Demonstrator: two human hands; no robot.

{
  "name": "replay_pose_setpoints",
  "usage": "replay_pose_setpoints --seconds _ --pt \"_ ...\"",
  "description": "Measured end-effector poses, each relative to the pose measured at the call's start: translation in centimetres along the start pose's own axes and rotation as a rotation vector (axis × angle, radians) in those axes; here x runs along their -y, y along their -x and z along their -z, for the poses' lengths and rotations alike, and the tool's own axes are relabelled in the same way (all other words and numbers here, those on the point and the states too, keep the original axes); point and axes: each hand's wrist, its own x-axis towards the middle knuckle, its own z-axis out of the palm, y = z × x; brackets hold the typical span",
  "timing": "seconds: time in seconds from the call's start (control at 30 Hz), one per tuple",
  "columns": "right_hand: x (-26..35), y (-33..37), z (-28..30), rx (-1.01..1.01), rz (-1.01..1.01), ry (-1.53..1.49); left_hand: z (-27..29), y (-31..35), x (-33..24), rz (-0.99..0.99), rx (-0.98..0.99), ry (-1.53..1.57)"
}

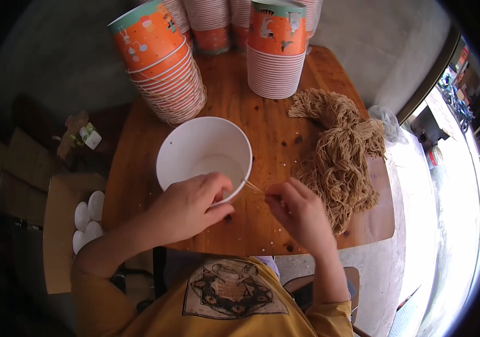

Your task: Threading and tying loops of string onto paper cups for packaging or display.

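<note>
A white paper bucket [189, 151] lies tipped on the wooden table, its open mouth and pale inside showing. My left hand [198, 202] is closed on its near rim, fingers reaching inside and thumb outside. A short length of tan string [254, 186] runs from the bucket's right side to my right hand [299, 210], whose fingertips pinch it. One small dark hole shows in the bucket's far left wall. Beside my right hand lies a loose heap of tan strings [344, 163]. What my left fingertips touch inside is hidden.
Beyond the bucket, a leaning stack of orange buckets [155, 62] with strings stands left, and another stack [276, 50] stands right. More stacks line the wall. A cardboard box [63, 224] with white round pieces [88, 222] sits left of the wooden table [240, 236].
</note>
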Motion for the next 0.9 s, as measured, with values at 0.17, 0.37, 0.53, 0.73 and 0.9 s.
replay_pose_setpoints --seconds 0.17,0.37,0.53,0.73,0.9 --pt "1.6 -3.6 1.6 0.010 0.165 -0.009 0.3 2.5 1.2 -0.324 -0.218 -0.422" --pt "2.0 -7.9 -2.5 0.215 0.273 -0.001 1.3 3.4 2.6 -0.404 -0.347 -0.581" --pt "1.7 -8.5 -4.1 0.260 0.283 -0.006 0.4 3.0 2.9 -0.166 -0.441 -0.265" --pt "1.9 -8.5 -4.5 0.243 0.255 -0.030 -0.9 0.2 2.9 0.002 -0.468 -0.276" --pt "1.9 -8.5 -5.3 0.096 0.131 0.221 -0.8 0.0 3.3 -0.049 -0.440 -0.295"
